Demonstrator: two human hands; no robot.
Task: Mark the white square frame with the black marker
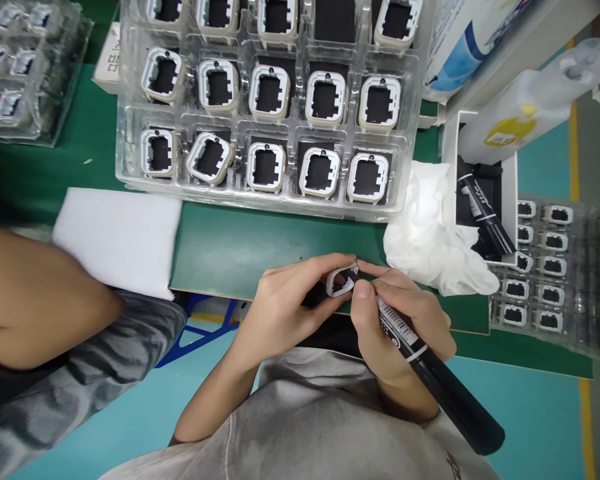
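A green table (pixel 260 240) fills the far half of the view. On it sits a big clear tray (pixel 267 190) with rows of small white frames (pixel 269 91) in its pockets. To the left of the tray lies a white foam pad (pixel 120 233). Another person's bare arm (pixel 40 307) is at the near left. To the right of the tray is a bunch of white cloth (pixel 430 233), and past it a white box (pixel 510 180) with a black pen inside. More trays of small parts sit at the far left and at the right.

Near the table's edge, the left hand (pixel 280 313) pinches one little white frame (pixel 341 281) between thumb and fingers. The right hand (pixel 400 320) is closed around a black marker (pixel 430 367), and its tip touches the frame. The two hands are close together.
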